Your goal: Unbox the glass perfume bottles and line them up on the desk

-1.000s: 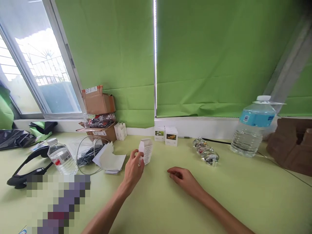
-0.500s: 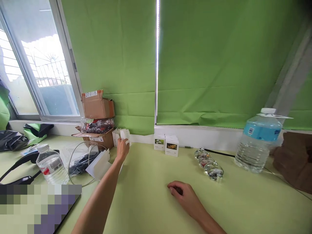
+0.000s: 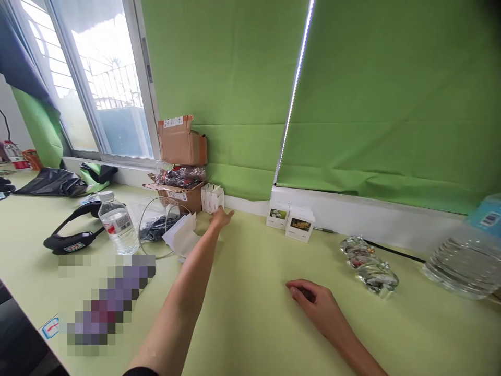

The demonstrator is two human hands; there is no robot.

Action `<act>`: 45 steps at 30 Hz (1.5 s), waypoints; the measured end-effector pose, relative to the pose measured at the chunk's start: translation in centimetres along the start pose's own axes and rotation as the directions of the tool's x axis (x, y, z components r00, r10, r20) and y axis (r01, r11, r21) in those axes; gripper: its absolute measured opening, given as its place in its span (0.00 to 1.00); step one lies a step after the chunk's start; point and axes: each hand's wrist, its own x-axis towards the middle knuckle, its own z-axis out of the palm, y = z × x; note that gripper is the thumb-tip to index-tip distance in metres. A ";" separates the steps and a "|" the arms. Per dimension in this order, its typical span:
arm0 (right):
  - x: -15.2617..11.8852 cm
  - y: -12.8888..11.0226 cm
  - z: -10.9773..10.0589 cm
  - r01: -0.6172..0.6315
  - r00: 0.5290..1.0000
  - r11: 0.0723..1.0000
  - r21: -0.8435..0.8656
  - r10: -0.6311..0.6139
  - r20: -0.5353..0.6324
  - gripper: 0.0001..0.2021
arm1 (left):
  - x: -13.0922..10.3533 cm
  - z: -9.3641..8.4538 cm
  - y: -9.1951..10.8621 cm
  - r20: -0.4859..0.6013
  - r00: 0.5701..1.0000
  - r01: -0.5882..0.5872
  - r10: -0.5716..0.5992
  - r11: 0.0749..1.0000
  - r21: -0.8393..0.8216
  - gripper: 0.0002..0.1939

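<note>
My left hand (image 3: 221,216) reaches out over the table, just in front of a row of small white boxes (image 3: 212,199) beside the cardboard boxes. Its thumb sticks out to the right, and the fingertips are partly hidden; I see nothing held in it. My right hand (image 3: 313,300) rests on the table with loosely curled fingers. A gap shows between thumb and index finger, with no object visible inside. Beyond the right hand stand small white boxes with flower pictures: a white-flower box (image 3: 277,215) and a yellow-flower box (image 3: 299,225).
Cardboard boxes (image 3: 182,146) are stacked by the wall. A water bottle (image 3: 118,224), a black headset (image 3: 74,237), white folded paper (image 3: 182,235) and a cable lie left. To the right are shiny clear-wrapped packets (image 3: 370,266), a pen (image 3: 324,230) and a large water jug (image 3: 465,261).
The view has turned left. My left hand has let go of a white box, which now stands in the row, and has drawn down in front of it. The right hand still rests.
</note>
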 end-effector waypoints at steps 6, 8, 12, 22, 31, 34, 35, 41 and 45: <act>-0.1 -0.5 0.2 -0.012 1.000 0.999 0.031 0.013 -0.022 0.15 | -0.5 0.8 -0.1 -0.067 0.996 -0.050 0.054 0.997 0.063 0.18; -0.2 -0.9 0.2 -0.015 0.999 0.999 0.032 0.016 -0.028 0.16 | -0.9 1.2 -0.1 -0.084 0.993 -0.070 0.077 0.993 0.092 0.19; -0.3 -1.4 0.1 -0.004 0.999 0.999 0.032 0.005 -0.044 0.16 | -2.3 2.2 0.7 -0.114 0.974 -0.179 0.196 0.973 0.145 0.18; -1.0 -2.5 0.0 0.027 0.993 1.000 0.002 -0.027 -0.112 0.12 | -8.7 7.1 8.9 -0.002 0.699 -0.706 0.715 0.690 0.156 0.21; -1.4 -2.9 -0.1 0.036 0.987 0.995 -0.088 -0.050 -0.151 0.13 | -12.5 11.7 14.4 0.100 0.543 -0.829 0.834 0.513 0.223 0.41; -1.3 -2.8 0.0 0.038 0.987 0.992 -0.117 -0.056 -0.151 0.13 | -12.6 12.0 14.5 0.082 0.556 -0.811 0.827 0.518 0.273 0.39; -1.3 -2.8 0.0 0.039 0.987 0.992 -0.119 -0.058 -0.153 0.13 | -12.7 12.1 14.5 0.073 0.554 -0.807 0.829 0.514 0.290 0.38; -1.4 -2.6 0.0 0.048 0.978 0.994 -0.093 -0.066 -0.197 0.12 | -13.4 11.6 15.1 0.025 0.524 -0.786 0.851 0.473 0.398 0.26; -1.5 -2.7 -0.2 0.052 0.978 0.991 -0.119 -0.075 -0.196 0.12 | -14.3 11.0 14.6 0.034 0.500 -0.786 0.865 0.437 0.436 0.22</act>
